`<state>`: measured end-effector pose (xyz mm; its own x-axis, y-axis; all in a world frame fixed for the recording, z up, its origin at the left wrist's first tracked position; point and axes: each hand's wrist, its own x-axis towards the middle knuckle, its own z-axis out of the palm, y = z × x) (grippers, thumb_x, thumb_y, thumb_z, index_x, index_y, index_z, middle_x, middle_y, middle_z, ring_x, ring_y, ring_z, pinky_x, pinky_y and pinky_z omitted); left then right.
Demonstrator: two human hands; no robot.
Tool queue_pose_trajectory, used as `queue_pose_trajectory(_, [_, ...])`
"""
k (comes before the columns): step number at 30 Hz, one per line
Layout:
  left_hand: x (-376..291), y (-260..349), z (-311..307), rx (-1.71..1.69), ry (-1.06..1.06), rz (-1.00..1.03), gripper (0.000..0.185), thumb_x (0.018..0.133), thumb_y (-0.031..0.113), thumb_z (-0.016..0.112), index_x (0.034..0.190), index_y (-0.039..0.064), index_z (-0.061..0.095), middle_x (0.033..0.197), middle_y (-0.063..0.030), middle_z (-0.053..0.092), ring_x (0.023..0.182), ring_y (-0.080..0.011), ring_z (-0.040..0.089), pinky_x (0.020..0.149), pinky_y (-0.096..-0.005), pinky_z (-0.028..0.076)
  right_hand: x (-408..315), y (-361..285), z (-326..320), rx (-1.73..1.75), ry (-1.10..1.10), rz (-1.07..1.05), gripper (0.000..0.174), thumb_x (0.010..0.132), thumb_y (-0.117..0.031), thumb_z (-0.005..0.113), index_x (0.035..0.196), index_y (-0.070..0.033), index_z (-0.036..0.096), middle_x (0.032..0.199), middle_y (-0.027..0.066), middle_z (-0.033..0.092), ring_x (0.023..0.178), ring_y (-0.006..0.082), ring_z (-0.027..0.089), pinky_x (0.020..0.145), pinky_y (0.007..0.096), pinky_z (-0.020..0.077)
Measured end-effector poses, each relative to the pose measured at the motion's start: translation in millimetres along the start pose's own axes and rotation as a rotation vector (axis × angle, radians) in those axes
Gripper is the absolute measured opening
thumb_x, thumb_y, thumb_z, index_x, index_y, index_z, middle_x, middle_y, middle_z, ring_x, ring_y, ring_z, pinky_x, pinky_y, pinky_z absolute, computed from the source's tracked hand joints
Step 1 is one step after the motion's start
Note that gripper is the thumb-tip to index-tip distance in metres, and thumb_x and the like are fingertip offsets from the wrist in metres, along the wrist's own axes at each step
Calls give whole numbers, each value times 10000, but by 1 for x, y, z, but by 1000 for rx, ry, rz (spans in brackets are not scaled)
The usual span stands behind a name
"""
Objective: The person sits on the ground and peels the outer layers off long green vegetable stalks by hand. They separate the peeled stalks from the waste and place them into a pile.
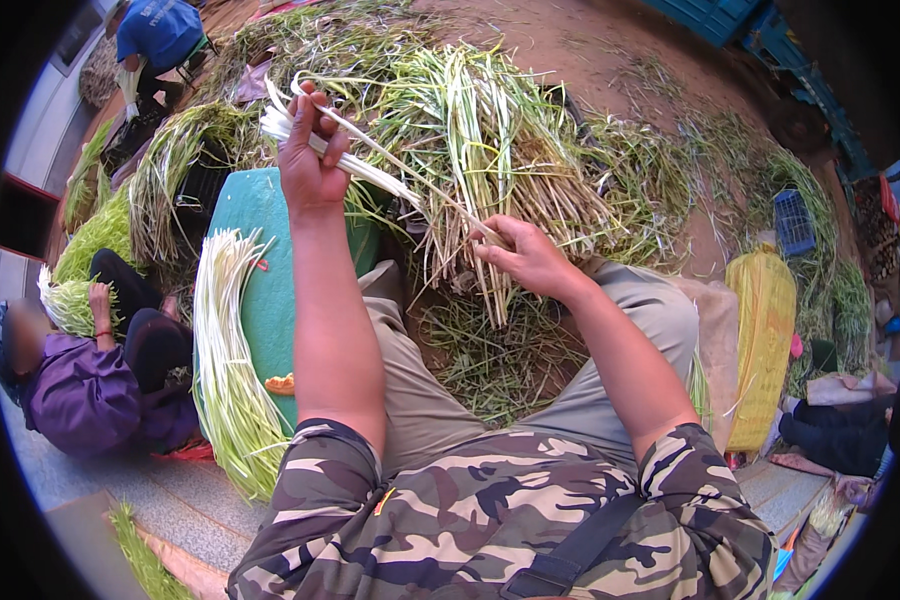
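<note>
My left hand [315, 154] is raised and closed around a bundle of pale stalks [375, 174], their white ends sticking out past the fingers at the upper left. One longer stalk [412, 171] runs from this hand down to my right hand [521, 251], which pinches its brownish lower end between thumb and fingers. Beyond my hands lies a large heap of untrimmed green-topped stalks [487, 142], their brown ends towards me. Left of my left forearm, a thick bunch of white-to-green stalks [225, 322] lies on a green board or tabletop [262, 202].
At the left sits a person in purple [82, 390] holding stalks; another person in blue [157, 34] works at the far left. A full yellow sack [761, 352] stands by my right knee, a blue crate [793, 221] beyond it. Leaf scraps [502, 367] cover the ground between my legs.
</note>
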<state>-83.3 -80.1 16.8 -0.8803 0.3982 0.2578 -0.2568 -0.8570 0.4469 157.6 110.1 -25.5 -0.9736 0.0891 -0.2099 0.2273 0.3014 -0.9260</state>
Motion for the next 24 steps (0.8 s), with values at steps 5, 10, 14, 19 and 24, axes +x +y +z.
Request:
queue_pose_trajectory(5, [2,4,-9,-38,50,39,219,974,163,572,1169,64,578,928,-35,663,693,-53,561,374,-164,304,-24,-12,-12,-55,97,-56,229,978,-246,568,978,-24,625,740,10,534,692,93,465,623,286,408])
queue_pose_trajectory(10, [2,6,-11,31,107,95,219,973,173,577,1169,75,581,944,-21,653,705,-57,569,377,-162,308,-49,-19,-25,-66,177,-90,245,994,-223,530,901,-26,643,691,5,507,645,91,433,599,280,384])
queue_pose_trajectory(14, [1,14,-13,15,156,113,215,974,179,578,1170,89,578,969,-7,647,721,-60,576,379,-165,313,-62,-17,-41,-22,290,-139,264,994,-205,517,865,-26,662,677,-19,511,642,73,423,596,258,370])
queue_pose_trajectory(19, [3,20,-19,-16,127,118,193,973,189,580,1147,105,573,972,-5,652,727,-59,586,374,-170,308,-81,-8,-75,9,471,-53,272,998,-199,508,850,-33,665,678,-41,503,641,59,410,583,237,348])
queue_pose_trajectory(24, [3,27,-26,-127,96,98,195,975,218,576,1141,115,575,969,1,668,725,-61,589,373,-178,300,-93,10,-110,-156,794,-59,282,1013,-207,486,851,-50,654,605,-82,421,551,27,325,492,235,265])
